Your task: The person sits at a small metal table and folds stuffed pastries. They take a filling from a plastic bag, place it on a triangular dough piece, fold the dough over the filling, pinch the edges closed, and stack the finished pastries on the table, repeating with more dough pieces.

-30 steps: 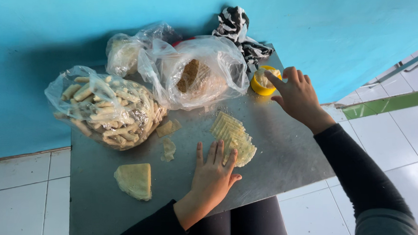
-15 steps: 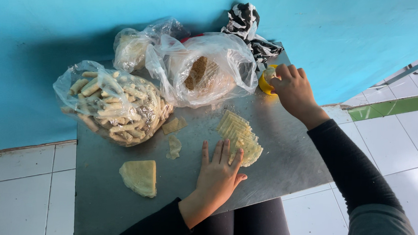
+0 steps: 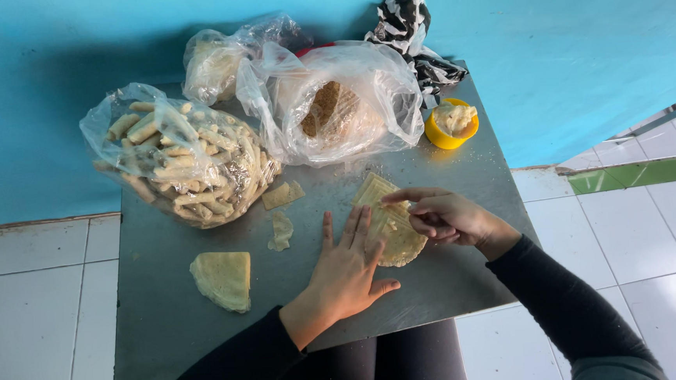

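A thin pale pastry wrapper (image 3: 391, 222) lies flat on the grey metal table (image 3: 189, 316). My left hand (image 3: 347, 271) rests on its left edge, fingers spread and flat. My right hand (image 3: 445, 216) hovers over the wrapper's right side, fingers curled, index fingertip touching the sheet; whether it carries any paste I cannot tell. A small yellow cup (image 3: 450, 124) of pale paste stands at the table's far right.
A clear bag of rolled pastry sticks (image 3: 176, 161) sits at the far left, a bag of crumbly filling (image 3: 337, 108) in the middle, another bag (image 3: 217, 60) behind. A folded wrapper stack (image 3: 222, 279) and torn scraps (image 3: 281, 213) lie nearby. A striped cloth (image 3: 415, 40) lies against the blue wall.
My right hand left the yellow cup and came down to the wrapper beside my left hand. My left hand stayed pressed on the wrapper.
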